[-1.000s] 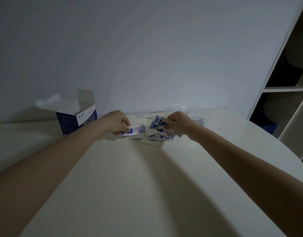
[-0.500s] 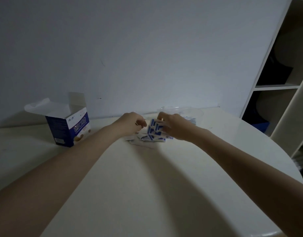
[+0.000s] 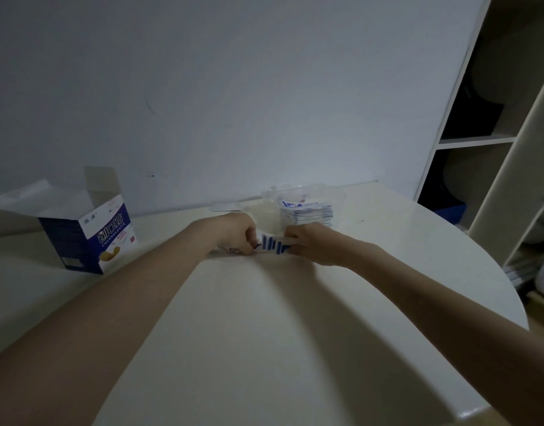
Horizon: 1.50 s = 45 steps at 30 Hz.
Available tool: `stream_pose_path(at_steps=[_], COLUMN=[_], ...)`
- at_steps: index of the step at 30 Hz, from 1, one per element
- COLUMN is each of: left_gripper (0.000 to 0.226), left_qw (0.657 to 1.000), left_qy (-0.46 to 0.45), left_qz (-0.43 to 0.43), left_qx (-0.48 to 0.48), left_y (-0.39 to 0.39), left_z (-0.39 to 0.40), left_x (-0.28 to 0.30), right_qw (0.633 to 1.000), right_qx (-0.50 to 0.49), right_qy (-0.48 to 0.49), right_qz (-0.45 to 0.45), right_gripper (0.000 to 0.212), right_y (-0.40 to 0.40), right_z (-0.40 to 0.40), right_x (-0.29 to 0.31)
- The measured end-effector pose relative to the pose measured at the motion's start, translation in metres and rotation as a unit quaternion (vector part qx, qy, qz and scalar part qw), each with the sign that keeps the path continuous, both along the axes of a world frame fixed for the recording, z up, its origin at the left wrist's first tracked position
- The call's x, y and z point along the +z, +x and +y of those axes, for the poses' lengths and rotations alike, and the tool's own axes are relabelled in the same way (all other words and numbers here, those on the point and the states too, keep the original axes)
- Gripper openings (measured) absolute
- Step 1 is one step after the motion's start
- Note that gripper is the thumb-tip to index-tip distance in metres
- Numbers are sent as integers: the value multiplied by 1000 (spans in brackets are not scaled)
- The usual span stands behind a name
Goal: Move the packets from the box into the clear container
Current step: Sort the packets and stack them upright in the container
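Both hands meet over the far middle of the pale table [image 3: 264, 333], pressing a fanned bunch of packets [image 3: 272, 243] between them. The left hand [image 3: 233, 235] has its fingers curled in and closed on the left end of the bunch; the right hand [image 3: 307, 241] has its fingers bent and closed on the right end. The packets are white with dark blue stripes showing edge-on, and they sit low, at or just above the tabletop; whether they touch it cannot be told.

Just behind the hands stands the clear container [image 3: 335, 195], and inside it, on the right, lies a stack [image 3: 307, 212] of the same blue and white packets, the top one with a blue mark too blurred to read.

Well to the left stands the box [image 3: 92, 238], dark blue and white, its flaps open and upright. Its front bears large white Chinese characters, under them small letters that look like "CHUANGKOUTIE", a small red mark and a yellowish picture lower down. The finer print is unreadable.

To the right a shelf [image 3: 479, 139] stands against the wall.
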<state>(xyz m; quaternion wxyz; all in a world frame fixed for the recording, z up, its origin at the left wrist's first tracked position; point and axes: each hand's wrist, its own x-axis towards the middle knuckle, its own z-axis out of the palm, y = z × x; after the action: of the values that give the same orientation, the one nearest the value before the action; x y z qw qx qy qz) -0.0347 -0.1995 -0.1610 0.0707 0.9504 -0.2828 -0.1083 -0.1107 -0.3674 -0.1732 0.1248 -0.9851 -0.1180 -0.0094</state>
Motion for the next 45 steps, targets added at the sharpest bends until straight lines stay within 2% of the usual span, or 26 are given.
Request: stream_pose_path(at_steps=[4,7,8,10,11,13,15,17,20,23,25,28,30,31,33,35,37,39,40,42,45], left_gripper=[49,45,40,27,19,4,14,9,5,9,6,5,2,4,10,18,24,23,20,19,20], left_qw=[995,990,990,993,995,997,994,983,948,902,858,813,811,821,856,898,949,975,983,994,995], left_qy=[65,99,97,75,51,-20,-99,-175,-314,-416,-487,-545,-543,-526,-462,-379,-272,-194,-164,-105,-99], left_qz=[-14,-40,-41,-51,-56,-53,-45,-50,-14,50,101,160,185,196,212,207,149,101,78,27,17], left_qx=[-69,-95,-92,-82,-71,-45,-24,-11,45,107,127,128,114,106,95,81,55,25,13,0,-2], left_y=[5,5,5,7,9,7,3,0,-2,-4,-9,-17,-21,-23,-24,-25,-28,-33,-35,-37,-38], left_z=[-8,-18,-19,-20,-19,-15,-10,-4,4,11,11,8,7,8,13,16,16,10,8,5,3], left_x=[4,6,6,1,-3,-6,2,16,33,41,44,45,43,42,38,32,22,11,5,-1,-4], right_qw=[996,996,996,996,993,972,924,877,858,856,845,817,833,858,936,981,996,998,998,999,996], right_qx=[-57,-53,-51,-54,-63,-93,-103,-90,-65,-62,-52,-39,-54,-62,-60,-24,13,21,16,-1,-15], right_qy=[71,72,72,72,94,209,358,457,496,505,526,571,549,509,343,177,59,-38,-48,-50,-75], right_qz=[-17,2,7,17,22,50,91,113,117,95,79,74,44,16,-50,-75,-63,-39,-23,4,35], right_gripper=[16,17,12,15,17,18,22,20,12,21,26,19,9,4,5,15,20,8,8,22,30], right_y=[-2,-3,-4,-4,-3,-4,-5,-7,-7,-5,-3,-3,-3,-3,-4,-4,-3,-3,-3,-6,-7], right_z=[-8,-7,-7,-6,-7,-9,-9,-8,-3,8,16,26,30,30,26,17,9,5,4,0,-13], right_x=[2,3,3,3,3,3,3,4,8,15,21,30,32,32,31,26,20,13,11,10,10])
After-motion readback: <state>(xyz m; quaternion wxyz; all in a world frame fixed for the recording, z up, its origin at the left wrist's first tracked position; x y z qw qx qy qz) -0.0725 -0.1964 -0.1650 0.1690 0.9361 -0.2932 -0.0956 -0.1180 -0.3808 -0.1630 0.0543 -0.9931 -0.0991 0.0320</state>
